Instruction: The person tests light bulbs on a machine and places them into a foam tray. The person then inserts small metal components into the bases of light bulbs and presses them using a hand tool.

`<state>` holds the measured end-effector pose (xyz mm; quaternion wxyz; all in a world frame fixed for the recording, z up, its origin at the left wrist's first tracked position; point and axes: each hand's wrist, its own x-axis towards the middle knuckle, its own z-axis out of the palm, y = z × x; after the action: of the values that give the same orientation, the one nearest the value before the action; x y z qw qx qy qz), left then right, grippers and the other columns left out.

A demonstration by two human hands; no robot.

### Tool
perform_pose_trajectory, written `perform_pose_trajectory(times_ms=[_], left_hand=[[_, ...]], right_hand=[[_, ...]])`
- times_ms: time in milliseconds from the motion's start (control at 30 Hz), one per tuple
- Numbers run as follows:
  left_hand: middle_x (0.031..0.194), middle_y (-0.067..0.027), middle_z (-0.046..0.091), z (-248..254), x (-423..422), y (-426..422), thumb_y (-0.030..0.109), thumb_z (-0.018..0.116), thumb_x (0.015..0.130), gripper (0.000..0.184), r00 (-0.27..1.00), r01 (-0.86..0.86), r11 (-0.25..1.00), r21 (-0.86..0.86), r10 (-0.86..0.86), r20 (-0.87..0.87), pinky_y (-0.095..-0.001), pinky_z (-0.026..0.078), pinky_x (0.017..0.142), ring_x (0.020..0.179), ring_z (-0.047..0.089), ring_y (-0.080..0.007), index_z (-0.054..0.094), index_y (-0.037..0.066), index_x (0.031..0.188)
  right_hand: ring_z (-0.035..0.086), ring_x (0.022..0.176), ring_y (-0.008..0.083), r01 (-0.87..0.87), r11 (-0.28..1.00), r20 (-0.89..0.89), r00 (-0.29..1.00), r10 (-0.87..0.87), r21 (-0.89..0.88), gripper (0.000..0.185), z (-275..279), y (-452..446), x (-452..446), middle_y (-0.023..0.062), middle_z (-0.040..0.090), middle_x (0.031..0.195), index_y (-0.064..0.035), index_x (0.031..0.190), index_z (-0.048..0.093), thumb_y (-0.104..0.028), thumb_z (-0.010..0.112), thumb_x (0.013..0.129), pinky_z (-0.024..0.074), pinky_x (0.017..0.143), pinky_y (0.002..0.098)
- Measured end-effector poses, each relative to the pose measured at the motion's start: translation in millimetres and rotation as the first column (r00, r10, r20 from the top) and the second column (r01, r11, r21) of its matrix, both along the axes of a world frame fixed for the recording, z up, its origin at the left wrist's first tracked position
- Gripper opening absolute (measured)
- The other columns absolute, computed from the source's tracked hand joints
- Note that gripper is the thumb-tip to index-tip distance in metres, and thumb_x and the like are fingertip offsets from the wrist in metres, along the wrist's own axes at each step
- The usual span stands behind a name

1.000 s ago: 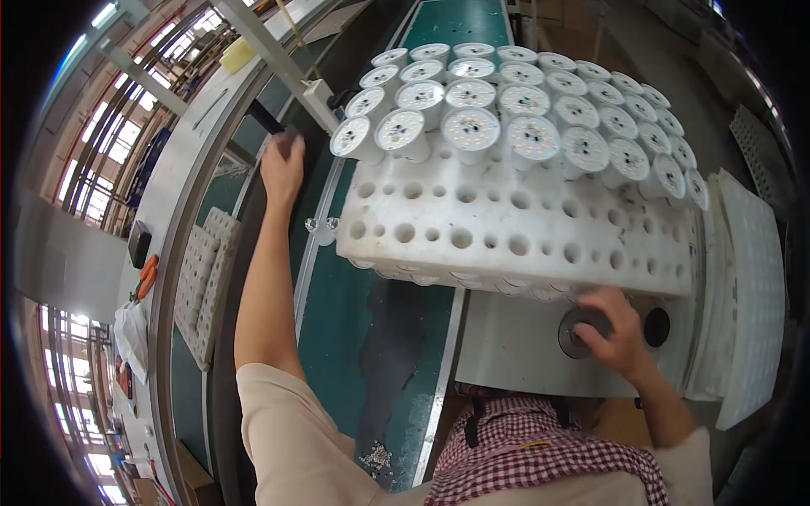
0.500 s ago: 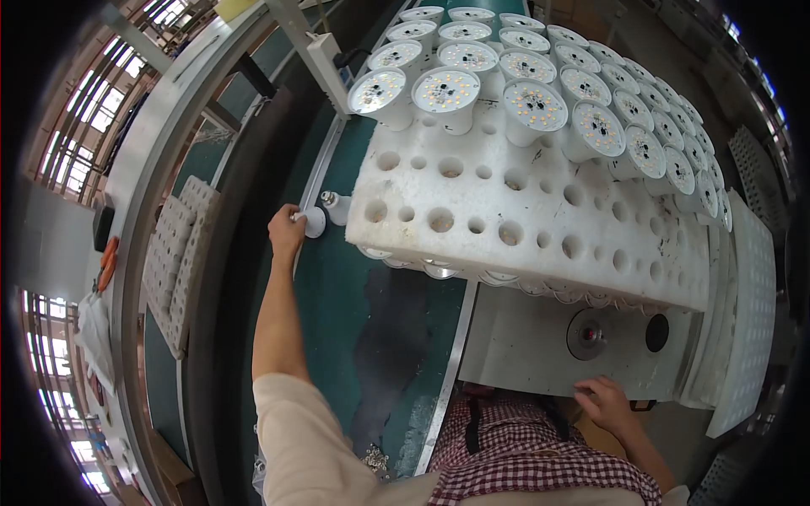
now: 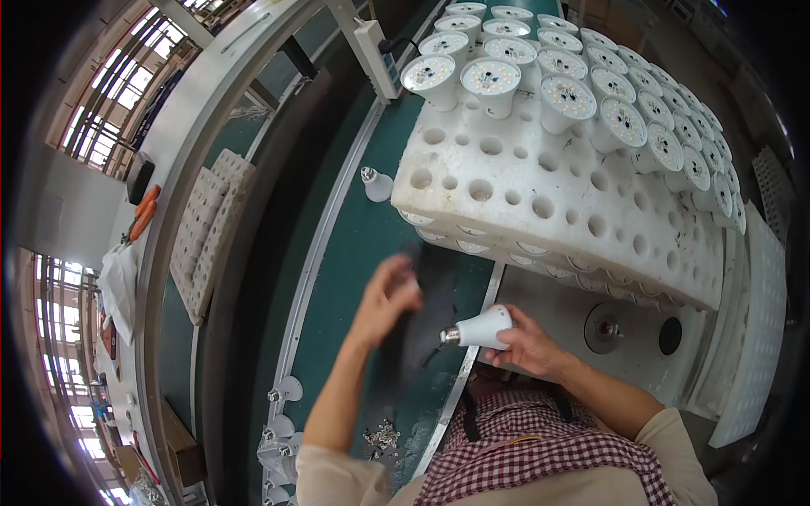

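Note:
My right hand (image 3: 531,344) is closed around the wide end of a white bulb (image 3: 483,329), whose metal screw base points left. Just to the left, my left hand (image 3: 388,302) is raised over the green belt (image 3: 337,270), its fingers curled and blurred; what they hold, if anything, I cannot make out. Another white bulb (image 3: 377,185) rests on the belt beside the foam tray (image 3: 506,211). Rows of open-topped bulbs with round LED boards (image 3: 568,99) stand in that tray's back part, while its front holes are vacant.
Small metal caps (image 3: 382,437) lie in a pile on the near belt. More bulbs (image 3: 287,390) are at the belt's lower left edge. A round fixture (image 3: 605,329) is set in the grey work surface. Orange-handled scissors (image 3: 144,212) lie on the left shelf.
My left hand has come back from the belt's far left edge towards me. My right hand has risen and now holds a bulb. Only one bulb remains beside the tray, where two were.

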<state>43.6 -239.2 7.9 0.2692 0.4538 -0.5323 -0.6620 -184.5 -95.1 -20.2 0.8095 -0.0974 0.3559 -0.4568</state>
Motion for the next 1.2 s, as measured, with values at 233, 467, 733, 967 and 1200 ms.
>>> perform_pose_trajectory(times_ms=[233,467,733,967,1200], left_hand=[[0.132,-0.0250,0.028,-110.2,-16.9,-186.7,0.024,0.066,0.073,0.060,0.514,0.378,0.679,-0.629,0.411,0.753,-0.0501,0.038,0.091,0.112,0.035,-0.0483,0.042,0.026,0.128],[0.098,-0.0223,0.060,-146.0,18.1,-241.9,0.034,0.061,0.076,0.053,0.840,0.314,0.568,-0.761,0.209,0.501,-0.0426,0.043,0.082,0.095,0.057,-0.0357,0.050,0.002,0.118],[0.111,-0.0083,0.052,-22.3,13.7,-38.6,0.024,0.065,0.078,0.052,0.867,-0.033,0.964,-0.264,0.159,0.472,-0.0322,0.049,0.069,0.098,0.052,-0.0228,0.043,0.013,0.124],[0.106,-0.0189,0.050,-16.2,-23.7,49.1,0.012,0.073,0.060,0.070,0.766,0.319,0.804,-0.502,0.093,0.636,-0.0384,0.042,0.087,0.099,0.052,-0.0289,0.044,0.009,0.124],[0.100,-0.0171,0.050,-13.0,-100.8,100.6,0.010,0.072,0.057,0.057,0.742,0.408,0.827,-0.386,-0.054,0.668,-0.0381,0.044,0.082,0.093,0.052,-0.0326,0.049,0.003,0.109]], right_hand=[[0.060,0.086,0.0277,0.147,0.986,-0.134,0.982,-0.135,0.081,0.052,-1.7,64.2,-39.1,0.0170,0.049,0.109,-0.0025,0.124,0.031,-0.008,0.057,0.079,0.0528,0.067,0.0335],[0.054,0.101,0.0269,0.462,0.887,-0.857,0.466,-0.220,0.024,0.071,-12.6,174.0,-119.7,0.0162,0.047,0.116,-0.0009,0.123,0.034,-0.008,0.070,0.063,0.0487,0.081,0.0368],[0.052,0.101,0.0395,0.067,0.998,-0.936,-0.351,0.012,-0.013,0.068,-23.5,178.0,-191.3,0.0229,0.051,0.111,-0.0030,0.116,0.048,-0.016,0.077,0.056,0.0444,0.087,0.0390],[0.053,0.099,0.0373,-0.176,0.983,-0.917,-0.397,-0.031,0.043,0.067,-31.2,150.4,-186.4,0.0217,0.051,0.108,-0.0104,0.119,0.050,-0.019,0.076,0.059,0.0469,0.083,0.0411],[0.056,0.092,0.0374,-0.351,0.903,-0.874,-0.482,0.053,0.249,0.062,-50.2,120.3,-172.3,0.0253,0.053,0.102,-0.0040,0.117,0.050,-0.017,0.074,0.062,0.0492,0.077,0.0432]])
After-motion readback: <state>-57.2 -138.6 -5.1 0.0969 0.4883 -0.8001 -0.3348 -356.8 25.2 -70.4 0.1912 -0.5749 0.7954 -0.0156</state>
